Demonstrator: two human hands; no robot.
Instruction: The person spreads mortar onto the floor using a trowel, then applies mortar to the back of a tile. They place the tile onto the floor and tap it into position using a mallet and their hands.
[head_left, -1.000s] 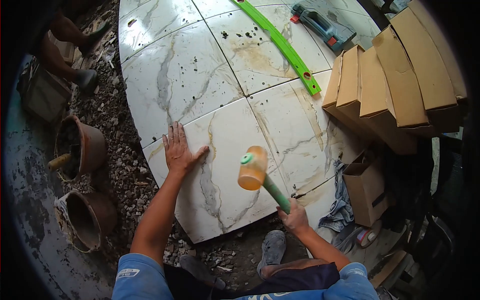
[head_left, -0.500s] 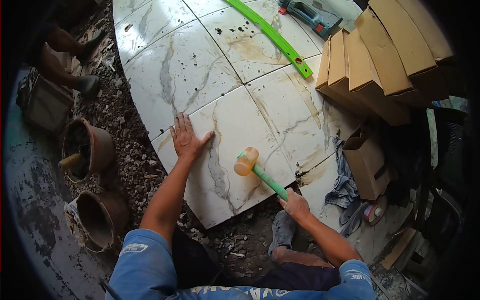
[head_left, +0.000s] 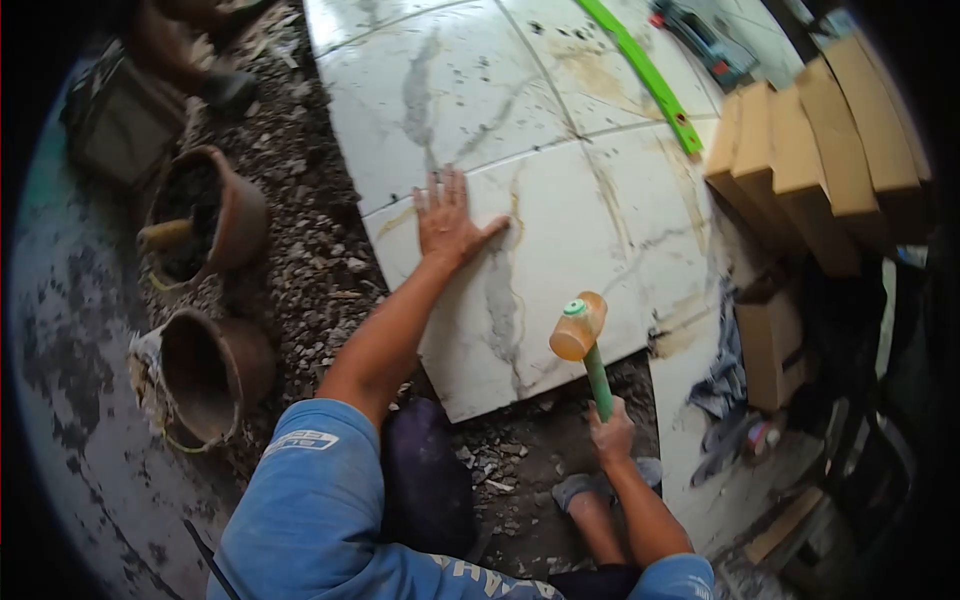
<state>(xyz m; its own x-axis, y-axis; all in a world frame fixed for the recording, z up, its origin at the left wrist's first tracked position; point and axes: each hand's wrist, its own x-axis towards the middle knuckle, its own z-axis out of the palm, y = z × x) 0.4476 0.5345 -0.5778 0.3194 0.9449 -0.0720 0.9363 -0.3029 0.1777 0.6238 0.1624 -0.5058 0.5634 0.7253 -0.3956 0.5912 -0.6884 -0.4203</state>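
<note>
My left hand [head_left: 450, 232] lies flat with spread fingers on the upper left part of a white marbled tile [head_left: 560, 240]. My right hand [head_left: 611, 432] is wrapped round the green handle of a mallet [head_left: 580, 325]. The mallet's orange head is over the lower right part of that tile, near its front edge; whether it touches the tile I cannot tell. Other marbled tiles [head_left: 450, 95] adjoin it at the back and right. Dark rubble shows below its front edge.
Two buckets [head_left: 245, 215] [head_left: 255, 360] stand on gravel [head_left: 310, 240] at the left, near another person's leg [head_left: 165, 50]. A green level [head_left: 645, 70], a power tool [head_left: 705, 45], cardboard boxes [head_left: 810, 150] and a cloth [head_left: 722, 375] are to the right.
The view has shifted, so the tiles and buckets appear further right. The mallet has turned more upright in the picture, its head closer to the tile's front right corner. My left hand stays on the tile.
</note>
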